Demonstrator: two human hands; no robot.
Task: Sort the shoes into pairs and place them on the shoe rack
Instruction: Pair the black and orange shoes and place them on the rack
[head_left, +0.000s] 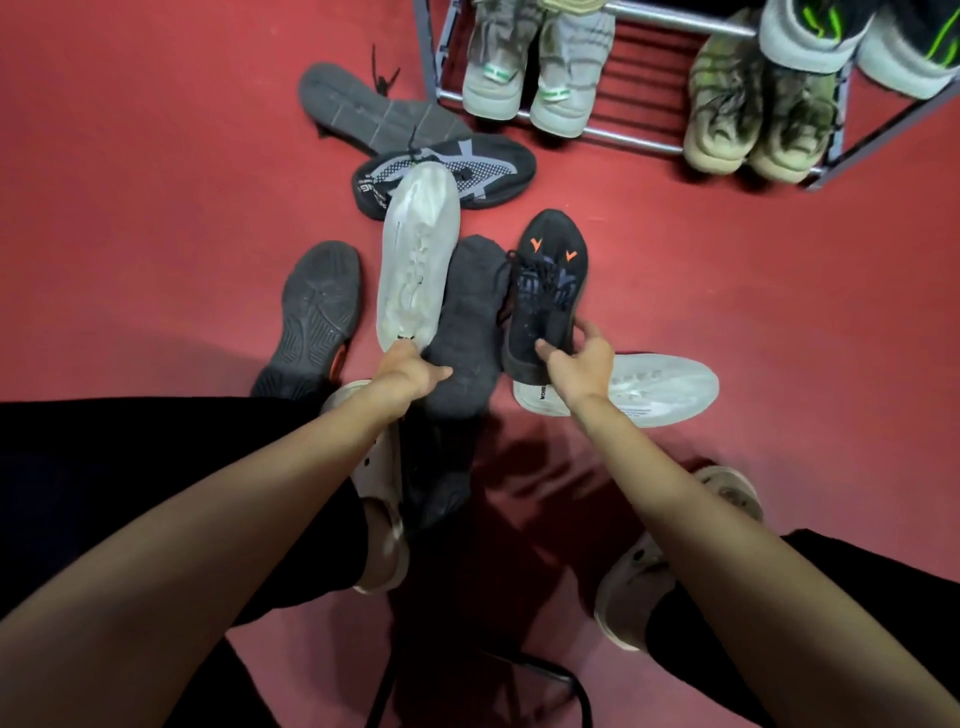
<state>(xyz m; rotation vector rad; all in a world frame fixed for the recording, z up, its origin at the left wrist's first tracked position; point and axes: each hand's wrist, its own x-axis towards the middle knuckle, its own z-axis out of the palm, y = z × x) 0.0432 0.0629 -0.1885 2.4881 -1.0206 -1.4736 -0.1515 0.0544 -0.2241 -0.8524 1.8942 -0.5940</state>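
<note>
A red carpeted floor (156, 156) carries everything. At its far right corner stands a grey metal-tube shoe rack (623, 136); on the rack's lower shelf sit a pair of pale grey high-top sneakers with green tabs (524, 78) toward its left edge and a pair of worn beige-olive sneakers (753, 119) toward its right edge, with a white-and-black pair with neon green stripes (831, 36) on the bar above.

On the floor near the rack's left corner lie a dark grey shoe sole-up (374, 111) and a black shoe with a white patterned sole (457, 174) touching it. Nearer the person, a black shoe sole-up (319, 306) lies alone to the left, a charcoal knit shoe (467, 322) lies in the middle, and a translucent white shoe (660, 387) lies on its side to the right.

The left hand (410, 371) grips the heel of a matching translucent white shoe (415, 260), lifted and tilted. The right hand (579, 364) pinches the heel of a black laced sneaker with orange chevrons (548, 291).
</note>
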